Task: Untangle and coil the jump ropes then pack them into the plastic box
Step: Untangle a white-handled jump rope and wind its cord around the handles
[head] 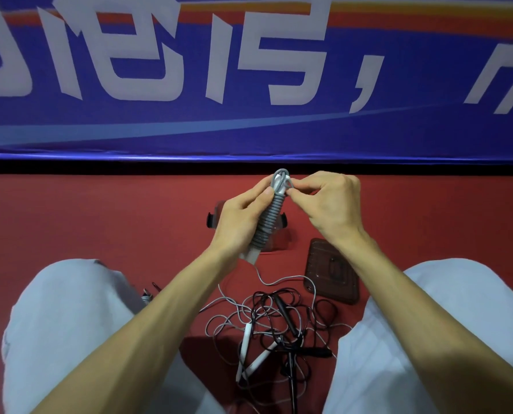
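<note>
Banner [249, 85] in deep blue with big white characters and an orange stripe along the top, filling the whole far side. Below it, red floor [99, 210], meeting a dark strip at the banner's foot. Legs [69, 324] in pale trousers, knees spread wide at lower left and lower right, bare forearms reaching forward between them. On the floor between the knees, tangle of jump ropes [279, 333]: thin black and grey cords looped over one another, two white handles [246, 342] on its left side, black handles through the middle and right. Just beyond the tangle to the right, lid [333, 270], clear with a ribbed face, lying flat. Farther out, largely hidden behind the hands, plastic box [282, 234] with clear walls and a black clip at each end, standing on the floor; contents not possible to make out. Above the box and off the floor, left grip [243, 216] curled round the coiled rope [268, 216], thumb laid along the windings. Right grip [330, 204] pinching, between thumb and forefinger, the grey loop [282, 177] at the bundle's far end. Coiled rope tilted, grey cord wound tight round white handles, one white end poking out below the left grip. From that near end, a single grey cord [279, 282] trailing down into the tangle.
</note>
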The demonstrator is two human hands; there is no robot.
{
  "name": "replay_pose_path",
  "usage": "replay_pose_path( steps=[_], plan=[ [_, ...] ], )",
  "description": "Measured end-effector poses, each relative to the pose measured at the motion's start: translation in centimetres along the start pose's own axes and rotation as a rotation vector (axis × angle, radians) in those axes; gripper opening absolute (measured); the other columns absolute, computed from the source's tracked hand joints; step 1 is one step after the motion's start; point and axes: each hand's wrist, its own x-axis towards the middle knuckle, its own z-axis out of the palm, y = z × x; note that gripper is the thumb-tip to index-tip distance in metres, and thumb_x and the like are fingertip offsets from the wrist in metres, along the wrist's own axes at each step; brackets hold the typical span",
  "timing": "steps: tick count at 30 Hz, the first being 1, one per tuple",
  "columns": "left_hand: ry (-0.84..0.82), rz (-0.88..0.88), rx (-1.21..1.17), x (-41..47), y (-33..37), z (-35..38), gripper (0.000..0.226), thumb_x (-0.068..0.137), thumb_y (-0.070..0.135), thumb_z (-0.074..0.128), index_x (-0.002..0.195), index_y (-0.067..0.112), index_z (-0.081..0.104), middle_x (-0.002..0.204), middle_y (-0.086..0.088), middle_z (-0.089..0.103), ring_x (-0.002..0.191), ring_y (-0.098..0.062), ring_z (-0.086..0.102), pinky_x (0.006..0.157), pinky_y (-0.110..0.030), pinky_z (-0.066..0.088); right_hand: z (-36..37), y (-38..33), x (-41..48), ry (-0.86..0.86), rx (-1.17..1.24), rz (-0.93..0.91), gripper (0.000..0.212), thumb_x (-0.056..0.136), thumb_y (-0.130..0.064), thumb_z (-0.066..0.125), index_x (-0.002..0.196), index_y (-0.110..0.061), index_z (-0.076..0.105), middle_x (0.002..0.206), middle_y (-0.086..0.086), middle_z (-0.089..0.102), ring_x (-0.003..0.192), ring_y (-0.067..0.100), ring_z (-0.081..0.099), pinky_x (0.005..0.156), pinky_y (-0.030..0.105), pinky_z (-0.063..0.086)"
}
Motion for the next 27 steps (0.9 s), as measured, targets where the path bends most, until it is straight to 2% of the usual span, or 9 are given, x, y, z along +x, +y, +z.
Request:
replay_pose_path(
  steps=[3,7,9,12,15,16,20,23,27],
  plan=[
    [-0.032,0.148,0.254,0.2,-0.6,-0.4,0.031,0.1,0.035,0.052,0.129,0.043,0.059,0.107,0.022,0.071,0.085,0.002,0.064,0.086,-0.044,0.057,-0.2,0.3,-0.1,-0.009,-0.055,-0.087,0.011,0.073,-0.01,0.078,0.084,-0.01,0.079,0.075,0.004,0.075,0.064,0.013,0.068,0.062,0.025,0.051],
    [-0.04,0.252,0.573,0.5,-1.6,-1.2,0.038,0.097,0.052,0.046,0.134,0.053,0.049,0.121,0.021,0.065,0.112,-0.001,0.06,0.098,-0.044,0.049,-0.1,1.1,-0.6,-0.063,-0.113,-0.223,0.01,0.071,-0.006,0.077,0.081,-0.006,0.078,0.07,0.008,0.073,0.06,0.021,0.067,0.057,0.032,0.054],
    [-0.018,0.266,0.682,0.4,-1.8,-1.4,0.042,0.093,0.06,0.047,0.134,0.057,0.044,0.109,0.017,0.065,0.104,-0.006,0.061,0.091,-0.044,0.051,0.0,1.4,-0.7,-0.11,-0.144,-0.236,0.01,0.072,-0.009,0.072,0.078,-0.004,0.077,0.067,0.011,0.071,0.059,0.026,0.067,0.056,0.036,0.056],
    [-0.023,0.302,0.762,0.5,-1.8,-1.5,0.041,0.096,0.049,0.05,0.136,0.055,0.044,0.097,0.016,0.061,0.09,-0.006,0.058,0.082,-0.038,0.051,0.1,1.5,-0.7,-0.118,-0.135,-0.218,0.011,0.07,-0.009,0.076,0.08,-0.005,0.078,0.072,0.01,0.073,0.062,0.023,0.068,0.06,0.033,0.056],
    [-0.084,0.219,0.338,0.5,-0.9,-1.1,0.039,0.099,0.025,0.054,0.136,0.038,0.051,0.102,0.025,0.067,0.09,0.008,0.06,0.081,-0.017,0.049,-0.1,1.2,-0.2,-0.059,0.083,-0.041,0.017,0.071,-0.007,0.08,0.087,-0.011,0.078,0.081,0.0,0.073,0.067,-0.001,0.061,0.066,0.011,0.044],
    [-0.093,0.159,0.191,0.4,-0.6,-0.8,0.039,0.099,0.019,0.054,0.136,0.033,0.052,0.101,0.027,0.068,0.087,0.009,0.061,0.078,-0.015,0.05,-0.2,1.1,0.1,-0.059,0.186,0.034,0.016,0.074,-0.007,0.078,0.088,-0.013,0.077,0.084,-0.003,0.072,0.072,-0.003,0.06,0.069,0.009,0.04],
    [-0.094,-0.017,-0.159,0.1,0.1,0.0,0.035,0.097,0.019,0.056,0.131,0.029,0.059,0.093,0.007,0.073,0.072,-0.013,0.066,0.076,-0.037,0.058,0.1,0.3,0.4,-0.035,0.549,0.245,0.014,0.086,-0.002,0.067,0.089,-0.016,0.071,0.087,-0.004,0.071,0.084,0.005,0.065,0.079,0.019,0.048],
    [-0.095,-0.097,-0.249,0.2,0.1,-0.1,0.033,0.097,0.023,0.055,0.129,0.024,0.063,0.094,-0.006,0.07,0.064,-0.019,0.064,0.07,-0.036,0.055,0.3,0.0,0.6,0.042,0.711,0.313,0.02,0.09,0.0,0.061,0.083,-0.017,0.069,0.081,-0.002,0.072,0.079,0.011,0.067,0.075,0.022,0.05],
    [-0.125,-0.129,-0.287,0.1,0.3,-0.3,0.03,0.101,0.026,0.048,0.127,0.022,0.061,0.085,-0.006,0.067,0.055,-0.021,0.06,0.065,-0.035,0.049,0.4,-0.4,0.7,0.019,0.748,0.346,0.018,0.086,0.003,0.064,0.086,-0.013,0.072,0.073,-0.008,0.072,0.068,0.011,0.066,0.061,0.021,0.052]
  ],
)
